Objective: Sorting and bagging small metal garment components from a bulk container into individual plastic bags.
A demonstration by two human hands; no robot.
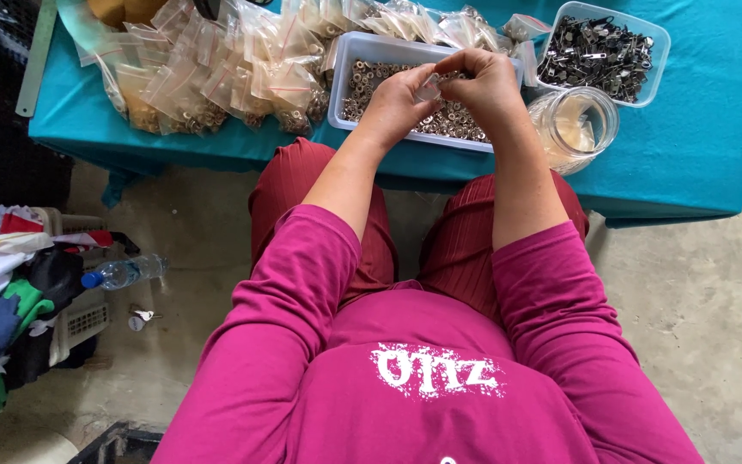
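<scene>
Now, hands: the left hand (398, 96) and the right hand (483, 84) are brought together above the white tray (347, 64), fingertips meeting.
Small bag: a small clear bag (428, 86) is pinched between the fingertips of both hands, held just over the tray.
Left hand: fingers are curled and pressed to the bag's left edge.
Right hand: fingers are bent over the bag's top, thumb tucked beneath; whether anything else is gripped cannot be told.
Tray: it is filled with small metal rings (457, 120) and is set on the teal cloth (689, 129) of the table.
Left of the tray: a heap of filled clear bags (216, 82) is spread across the cloth.
Right of the tray: a clear tub (656, 36) of dark metal clips is placed at the far corner, and a glass jar (575, 125) is lying on its side just beside the right forearm.
Floor: a plastic water bottle (122, 273) is seen beside a pile of clothes (6, 292) at the left.
</scene>
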